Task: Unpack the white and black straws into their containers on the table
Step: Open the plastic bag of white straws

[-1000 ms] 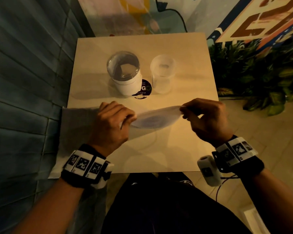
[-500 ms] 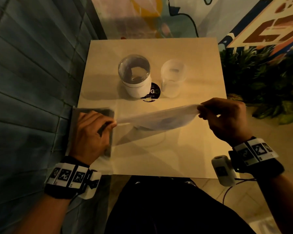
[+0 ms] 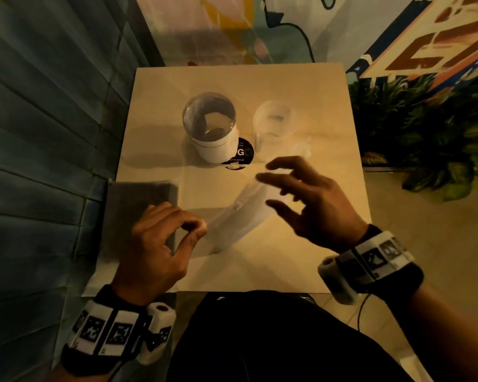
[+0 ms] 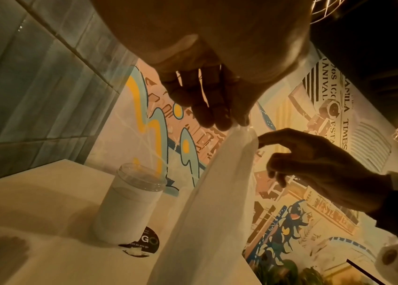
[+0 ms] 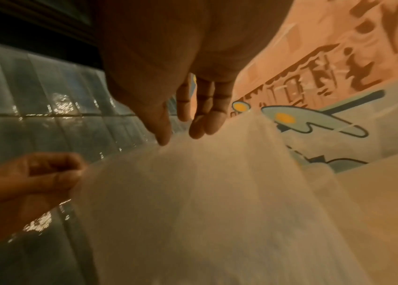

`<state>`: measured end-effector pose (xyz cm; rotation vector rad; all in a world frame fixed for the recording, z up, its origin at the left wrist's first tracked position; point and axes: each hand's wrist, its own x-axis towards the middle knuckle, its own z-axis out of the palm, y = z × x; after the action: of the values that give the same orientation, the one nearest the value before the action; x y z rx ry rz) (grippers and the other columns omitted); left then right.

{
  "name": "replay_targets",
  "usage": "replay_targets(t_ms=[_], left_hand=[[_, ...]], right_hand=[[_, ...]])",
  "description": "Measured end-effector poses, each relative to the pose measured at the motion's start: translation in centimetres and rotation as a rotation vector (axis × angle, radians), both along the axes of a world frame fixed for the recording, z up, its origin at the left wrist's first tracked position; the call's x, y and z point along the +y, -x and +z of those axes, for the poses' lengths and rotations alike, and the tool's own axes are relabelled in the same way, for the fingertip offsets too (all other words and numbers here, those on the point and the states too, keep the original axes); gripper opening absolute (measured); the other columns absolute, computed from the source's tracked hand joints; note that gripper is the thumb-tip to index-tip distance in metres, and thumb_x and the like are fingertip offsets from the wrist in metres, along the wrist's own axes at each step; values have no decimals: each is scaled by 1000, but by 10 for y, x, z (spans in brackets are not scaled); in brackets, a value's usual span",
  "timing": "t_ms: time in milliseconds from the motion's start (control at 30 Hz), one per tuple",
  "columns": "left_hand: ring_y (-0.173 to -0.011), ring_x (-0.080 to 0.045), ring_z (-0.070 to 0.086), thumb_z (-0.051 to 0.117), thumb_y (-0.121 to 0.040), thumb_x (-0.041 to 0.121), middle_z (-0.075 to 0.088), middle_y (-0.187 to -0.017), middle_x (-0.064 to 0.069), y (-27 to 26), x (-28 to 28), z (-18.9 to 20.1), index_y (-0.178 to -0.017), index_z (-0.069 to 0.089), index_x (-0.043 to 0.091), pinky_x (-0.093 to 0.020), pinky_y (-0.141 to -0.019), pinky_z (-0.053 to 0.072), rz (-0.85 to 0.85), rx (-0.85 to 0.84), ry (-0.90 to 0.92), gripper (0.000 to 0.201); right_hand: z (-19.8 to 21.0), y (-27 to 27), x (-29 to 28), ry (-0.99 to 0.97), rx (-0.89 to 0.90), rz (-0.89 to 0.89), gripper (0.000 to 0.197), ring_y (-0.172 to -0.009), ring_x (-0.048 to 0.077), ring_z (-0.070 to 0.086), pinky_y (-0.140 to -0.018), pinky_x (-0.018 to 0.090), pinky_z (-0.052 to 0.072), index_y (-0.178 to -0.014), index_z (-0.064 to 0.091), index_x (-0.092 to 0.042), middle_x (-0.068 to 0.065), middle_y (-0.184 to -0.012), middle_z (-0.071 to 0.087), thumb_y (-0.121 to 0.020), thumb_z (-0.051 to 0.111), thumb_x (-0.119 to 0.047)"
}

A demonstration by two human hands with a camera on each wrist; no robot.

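Observation:
A white translucent straw packet [image 3: 240, 213] hangs slanted over the table [image 3: 315, 257], and my left hand [image 3: 198, 228] pinches its near-left end between thumb and forefinger. In the left wrist view the packet [image 4: 212, 192] drops from those fingertips [image 4: 217, 119] to the tabletop. My right hand [image 3: 265, 188] hovers at the packet's far end with fingers spread, gripping nothing. A white container with a clear domed lid [image 3: 213, 128] and a clear cup [image 3: 273, 125] stand at the table's middle. A dark packet [image 3: 144, 194] lies at the left edge. Single straws cannot be made out.
A round black sticker [image 3: 239, 157] lies between the two containers. A tiled wall [image 3: 39, 161] runs close along the left, a mural wall stands behind the table, and leafy plants [image 3: 425, 139] are at the right. My dark-clothed lap [image 3: 260, 340] is against the near edge.
My right hand has let go of the packet's right end and opened. The left hand has come off the dark packet and moved right, and the white packet now hangs from it alone.

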<state>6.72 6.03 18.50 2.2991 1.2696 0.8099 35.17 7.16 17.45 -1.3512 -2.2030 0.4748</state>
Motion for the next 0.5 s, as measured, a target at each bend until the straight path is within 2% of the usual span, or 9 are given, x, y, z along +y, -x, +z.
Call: replay_targets(t_ms=[67, 167, 233, 333, 400, 500], left_hand=[[-78, -16, 60, 69, -89, 18, 66, -83, 5, -1, 0, -3, -83, 71, 10, -42, -73, 44, -3, -10, 8, 10], [-79, -14, 60, 70, -87, 14, 66, -84, 6, -3, 0, -1, -83, 71, 11, -42, -74, 45, -14, -19, 26, 6], [-82, -10, 61, 71, -87, 17, 66, -85, 8, -4, 0, 0, -84, 70, 12, -37, -75, 47, -43, -47, 90, 6], [-87, -11, 65, 65, -90, 35, 68, -89, 11, -5, 4, -2, -91, 69, 19, -29, -77, 51, -67, -184, 389, 17], [-93, -16, 67, 62, -88, 50, 70, -97, 7, -10, 11, -5, -102, 67, 23, -30, -83, 54, -40, -264, 648, 31], [-94, -18, 67, 61, -83, 62, 69, -99, 2, -24, 27, -15, -106, 64, 24, -36, -84, 57, -69, -195, 829, 44]], right_hand=[[-6, 11, 3, 29, -44, 74, 38, -88, 10, 59, -71, 28, 56, -130, 59, -22, 2, -136, 49, -93, 64, -30], [-10, 22, 8, 11, -29, 96, 23, -88, 17, 62, -69, 35, 56, -114, 67, -17, 5, -123, 56, -94, 65, -26], [-13, 24, 10, -10, -15, 115, 17, -89, 20, 61, -68, 37, 56, -108, 68, -14, 6, -116, 59, -94, 65, -22], [-17, 23, 12, -15, -14, 162, 13, -90, 22, 59, -68, 38, 54, -102, 68, -11, 7, -109, 61, -97, 60, -20], [-18, 23, 10, -11, -14, 204, 13, -91, 22, 59, -68, 38, 54, -101, 68, -11, 7, -109, 61, -98, 59, -19], [-18, 25, 5, 7, -3, 269, 11, -91, 20, 60, -69, 35, 53, -101, 70, -10, 7, -110, 63, -97, 61, -17]])
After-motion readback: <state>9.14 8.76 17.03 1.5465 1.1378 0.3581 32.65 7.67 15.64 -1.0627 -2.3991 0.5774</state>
